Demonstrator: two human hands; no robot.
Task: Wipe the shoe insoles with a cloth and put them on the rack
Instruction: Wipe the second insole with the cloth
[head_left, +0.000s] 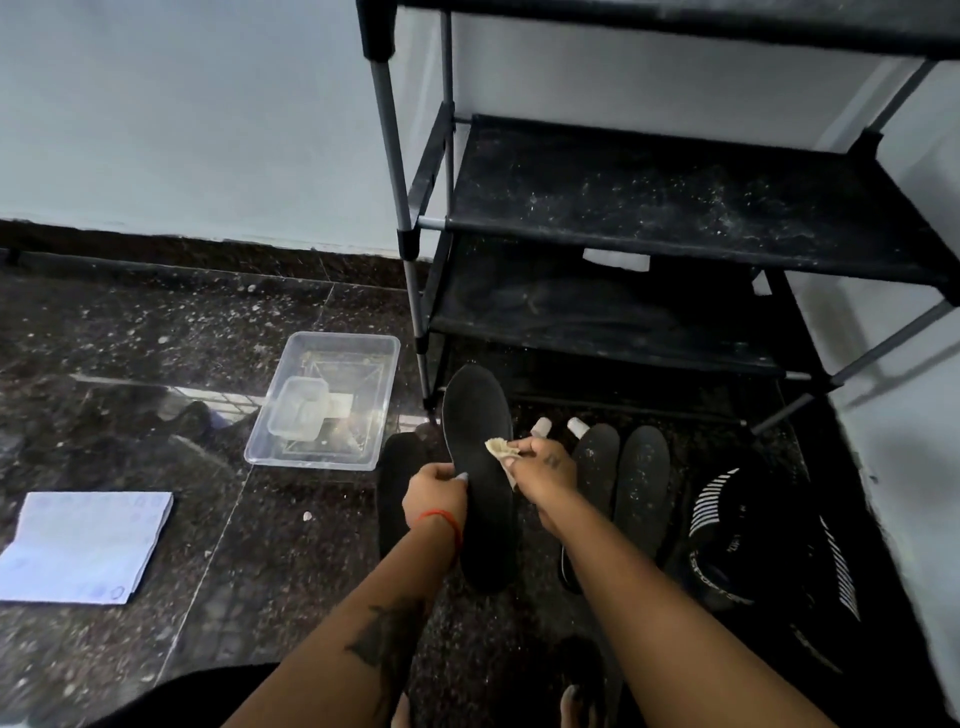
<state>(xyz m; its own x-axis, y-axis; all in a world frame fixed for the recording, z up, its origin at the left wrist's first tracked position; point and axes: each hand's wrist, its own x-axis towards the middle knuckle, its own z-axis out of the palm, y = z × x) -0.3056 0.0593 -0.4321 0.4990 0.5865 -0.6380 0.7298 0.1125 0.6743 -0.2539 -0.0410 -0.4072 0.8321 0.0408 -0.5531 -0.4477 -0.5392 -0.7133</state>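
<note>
My left hand (435, 493) grips the left edge of a black insole (480, 441) held up over the floor, toe end pointing away. On the insole's right side my right hand (540, 467) pinches a small beige cloth (500, 448) against the surface. Another black insole (397, 478) lies on the floor just left of my left hand. Two more dusty insoles (641, 473) lie side by side to the right. The black shoe rack (675, 208) stands ahead, its shelves dusty and bare.
A clear plastic tub (322, 402) with a smaller container inside sits on the dark stone floor to the left. A white folded paper (83, 545) lies at far left. A black shoe with white stripes (753, 545) rests at right, beside a wall.
</note>
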